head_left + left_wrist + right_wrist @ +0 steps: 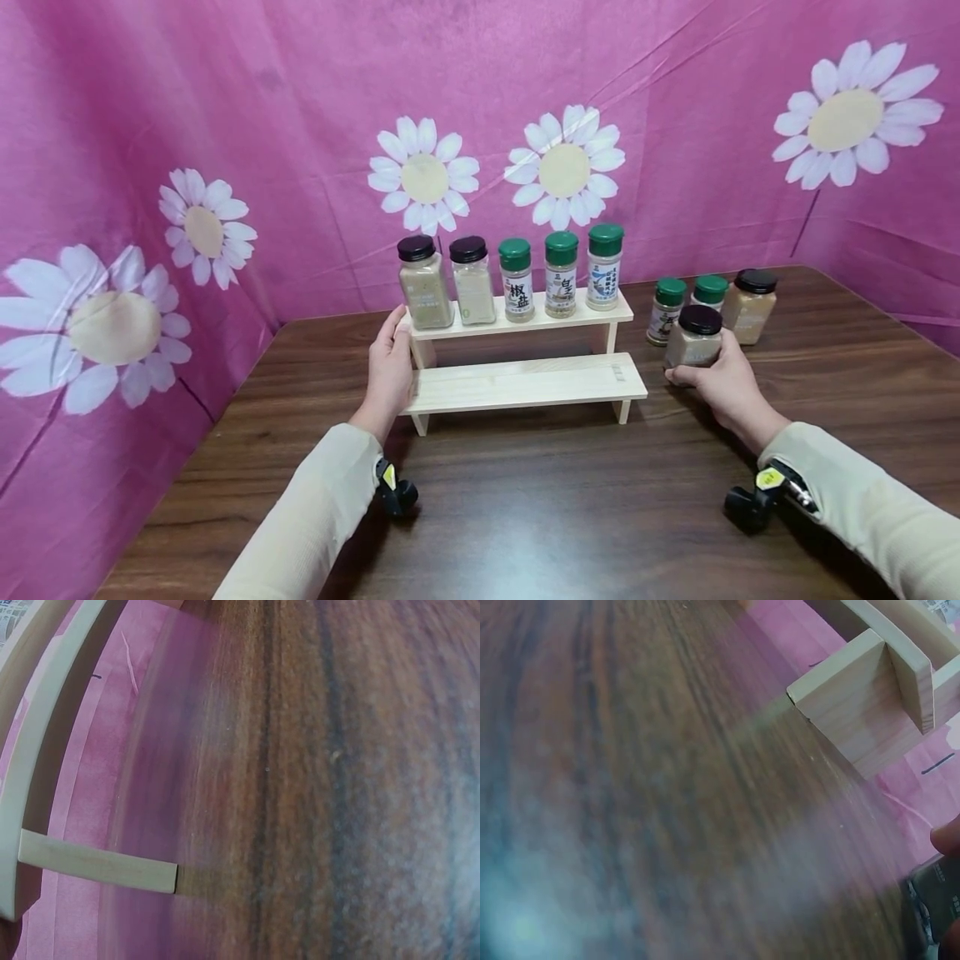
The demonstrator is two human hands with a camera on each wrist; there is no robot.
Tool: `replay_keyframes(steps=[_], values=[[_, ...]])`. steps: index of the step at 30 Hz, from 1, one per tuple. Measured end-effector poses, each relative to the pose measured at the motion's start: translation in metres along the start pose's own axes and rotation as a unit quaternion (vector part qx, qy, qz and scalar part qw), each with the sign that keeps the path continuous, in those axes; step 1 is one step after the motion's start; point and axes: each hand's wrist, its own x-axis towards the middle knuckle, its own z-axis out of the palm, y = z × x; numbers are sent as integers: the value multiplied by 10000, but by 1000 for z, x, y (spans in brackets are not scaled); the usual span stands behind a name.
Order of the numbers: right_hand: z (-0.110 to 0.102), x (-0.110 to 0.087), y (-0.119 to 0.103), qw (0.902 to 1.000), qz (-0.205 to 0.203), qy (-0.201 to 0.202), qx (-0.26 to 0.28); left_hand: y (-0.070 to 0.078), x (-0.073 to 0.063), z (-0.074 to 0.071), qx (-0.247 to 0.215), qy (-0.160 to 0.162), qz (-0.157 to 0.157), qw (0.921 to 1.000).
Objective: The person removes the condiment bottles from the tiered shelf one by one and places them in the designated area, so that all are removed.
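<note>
A two-tier wooden rack (525, 382) stands on the table. My left hand (388, 371) grips the left end of its upper tier, beside a black-capped spice jar (426, 290). My right hand (727, 383) holds another black-capped spice jar (693, 343) right of the rack, thumb at the front; I cannot tell whether its base touches the table. Part of that jar (941, 892) shows at the right wrist view's edge. In the left wrist view, a rack leg (97, 861) meets the table.
On the upper tier, a second black-capped jar (474, 287) and three green-capped shakers (561, 279) stand in line. Behind the held jar are two green-capped shakers (663, 317) and a black-capped jar (750, 310). A pink flowered cloth (315, 167) hangs behind the wooden table (510, 508).
</note>
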Motion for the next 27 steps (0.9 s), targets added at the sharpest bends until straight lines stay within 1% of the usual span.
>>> replay_keyframes(steps=[5,11,20,24,27], values=[[0,0,0,10000,47,21,-21,-2,0,0,-27,-1,-7,10000],[2,1,0,9998,57,63,-194,-3,1,0,10,-3,-19,10000],[3,0,-4,9991,115,-113,-402,-3,2,0,53,-15,-42,10000],[0,0,-7,9990,179,-235,-329,-4,2,-1,117,-10,-12,9999],[-5,1,-12,9991,125,-350,-224,-4,1,-1,140,-1,6,9999]])
